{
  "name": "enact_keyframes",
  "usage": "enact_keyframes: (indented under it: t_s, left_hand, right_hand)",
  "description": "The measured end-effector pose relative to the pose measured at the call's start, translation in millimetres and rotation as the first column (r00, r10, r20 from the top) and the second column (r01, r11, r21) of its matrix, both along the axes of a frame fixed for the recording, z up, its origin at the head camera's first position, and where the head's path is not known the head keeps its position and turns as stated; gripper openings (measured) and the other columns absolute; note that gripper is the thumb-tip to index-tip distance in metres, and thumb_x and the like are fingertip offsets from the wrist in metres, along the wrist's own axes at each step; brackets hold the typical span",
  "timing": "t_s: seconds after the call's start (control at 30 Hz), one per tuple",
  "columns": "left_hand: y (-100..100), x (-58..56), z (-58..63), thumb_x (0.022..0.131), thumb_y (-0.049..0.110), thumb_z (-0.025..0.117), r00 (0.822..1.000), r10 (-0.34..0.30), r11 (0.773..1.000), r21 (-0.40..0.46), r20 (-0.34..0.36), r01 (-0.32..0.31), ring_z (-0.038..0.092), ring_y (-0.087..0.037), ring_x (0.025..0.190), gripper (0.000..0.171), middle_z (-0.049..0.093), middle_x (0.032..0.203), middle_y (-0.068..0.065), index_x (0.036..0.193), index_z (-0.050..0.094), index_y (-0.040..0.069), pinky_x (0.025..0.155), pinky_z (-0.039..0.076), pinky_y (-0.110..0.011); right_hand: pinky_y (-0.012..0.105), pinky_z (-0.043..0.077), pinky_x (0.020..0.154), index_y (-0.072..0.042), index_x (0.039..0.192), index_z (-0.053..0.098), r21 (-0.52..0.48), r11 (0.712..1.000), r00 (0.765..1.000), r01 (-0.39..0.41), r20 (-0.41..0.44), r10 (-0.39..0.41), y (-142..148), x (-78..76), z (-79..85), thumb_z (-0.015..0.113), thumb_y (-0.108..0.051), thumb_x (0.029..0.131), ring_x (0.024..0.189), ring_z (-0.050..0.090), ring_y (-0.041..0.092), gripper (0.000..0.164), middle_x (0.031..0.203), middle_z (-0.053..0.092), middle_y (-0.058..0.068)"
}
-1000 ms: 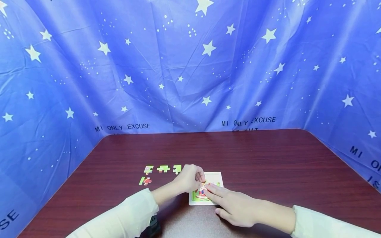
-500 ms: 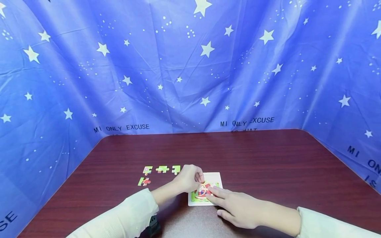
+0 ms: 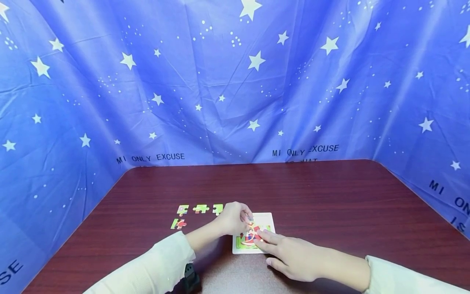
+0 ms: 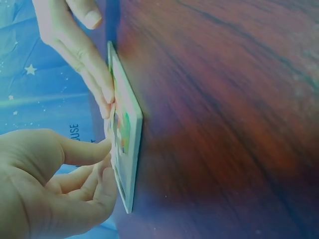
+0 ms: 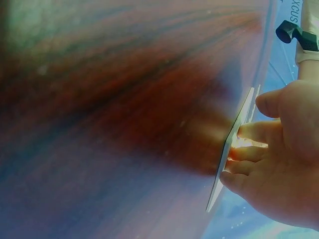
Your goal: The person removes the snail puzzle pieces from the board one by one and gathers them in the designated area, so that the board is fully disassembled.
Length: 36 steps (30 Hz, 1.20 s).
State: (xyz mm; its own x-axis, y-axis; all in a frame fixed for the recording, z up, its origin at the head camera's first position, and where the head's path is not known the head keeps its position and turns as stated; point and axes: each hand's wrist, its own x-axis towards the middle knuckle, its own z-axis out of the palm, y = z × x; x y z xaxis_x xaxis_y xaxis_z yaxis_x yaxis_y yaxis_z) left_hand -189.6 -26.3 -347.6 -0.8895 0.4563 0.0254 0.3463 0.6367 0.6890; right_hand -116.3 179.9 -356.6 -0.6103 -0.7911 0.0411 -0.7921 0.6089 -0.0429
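Note:
A white-framed puzzle board [image 3: 263, 217] lies flat on the table, its picture of red, green and blue pieces partly filled in. My left hand [image 3: 233, 218] reaches over its left side, thumb and fingertips pinching a puzzle piece [image 3: 251, 223], mostly covered by the fingers. In the left wrist view the left hand [image 4: 55, 189] has its fingertips right at the board's surface. From the right, my right hand [image 3: 295, 256] lays straight fingers on the picture, with its thumb off the board's near edge. The right wrist view shows the right hand [image 5: 299, 144] beside the board's rim [image 5: 217, 186].
Several loose puzzle pieces [image 3: 200, 209] in green and red lie on the dark red table [image 3: 312, 196] left of the board. A blue star-printed curtain [image 3: 220, 81] surrounds the table's back and sides. A black device [image 3: 191, 277] sits at the left wrist.
The right fingers have shifted slightly right, uncovering more of the red picture. The left hand stays at the board's left side, its fingers a little raised, still pinching the piece.

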Motion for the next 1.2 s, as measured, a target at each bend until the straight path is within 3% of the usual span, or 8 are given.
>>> enact_keyframes:
  t_s: [0.17,0.27,0.5,0.8,1.03,1.2]
  left_hand:
    - [1.3,-1.3,1.1,0.074,-0.006,0.07,0.99,0.054,0.998,0.036,0.129,-0.06,0.053,-0.008,0.061,0.011,0.066,0.07,-0.005,0.083,0.071,0.001,0.054,0.044,-0.017]
    - [1.8,-1.6,0.6,0.076,-0.002,0.071,0.982,0.084,0.994,0.052,0.171,-0.095,0.054,-0.008,0.063,0.009,0.067,0.071,-0.005,0.083,0.072,0.002,0.055,0.043,-0.018]
    - [3.5,-4.1,-1.9,0.075,0.0,0.073,0.974,0.117,0.987,0.085,0.194,-0.135,0.058,-0.008,0.061,0.007,0.07,0.07,-0.005,0.08,0.07,0.003,0.055,0.046,-0.019]
    - [4.4,-5.3,-4.4,0.071,0.0,0.077,0.973,0.142,0.981,0.108,0.181,-0.163,0.061,-0.008,0.059,0.009,0.073,0.07,-0.01,0.077,0.07,0.002,0.055,0.047,-0.019]
    - [5.4,-3.9,-3.2,0.071,-0.003,0.076,0.955,0.159,0.966,0.163,0.249,-0.203,0.064,-0.008,0.057,0.01,0.073,0.071,-0.013,0.078,0.07,0.0,0.058,0.056,-0.024]
    - [5.4,-3.9,-3.6,0.07,-0.006,0.076,0.937,0.161,0.941,0.239,0.309,-0.241,0.066,-0.01,0.061,0.014,0.074,0.075,-0.017,0.083,0.072,-0.004,0.062,0.059,-0.028]
  right_hand:
    - [0.038,0.046,0.104,-0.012,0.145,0.042,-0.003,1.0,1.0,0.01,0.028,-0.01,-0.1,0.0,1.1,0.042,-0.033,0.102,0.137,0.045,0.024,0.048,0.15,0.043,0.014]
    - [0.039,0.046,0.105,-0.012,0.146,0.041,-0.004,1.0,0.999,0.02,0.049,-0.02,-0.2,0.5,1.9,0.043,-0.032,0.102,0.138,0.044,0.024,0.048,0.151,0.042,0.014]
    - [0.039,0.046,0.104,-0.012,0.146,0.042,-0.016,1.0,0.999,0.02,0.036,-0.019,0.2,1.0,1.2,0.043,-0.031,0.102,0.137,0.045,0.024,0.048,0.151,0.042,0.013]
    - [0.039,0.046,0.105,-0.015,0.147,0.039,-0.005,0.999,0.994,0.054,0.096,-0.054,-2.0,1.6,2.1,0.044,-0.032,0.101,0.138,0.043,0.024,0.049,0.154,0.038,0.011]
    - [0.04,0.046,0.104,-0.015,0.147,0.039,-0.002,0.999,0.995,0.051,0.086,-0.05,-1.9,2.2,2.6,0.044,-0.031,0.101,0.138,0.044,0.023,0.049,0.154,0.038,0.011]
    - [0.041,0.046,0.104,-0.015,0.147,0.039,-0.004,0.998,0.995,0.058,0.077,-0.057,-1.3,3.4,2.1,0.044,-0.032,0.101,0.138,0.043,0.024,0.049,0.154,0.038,0.011]
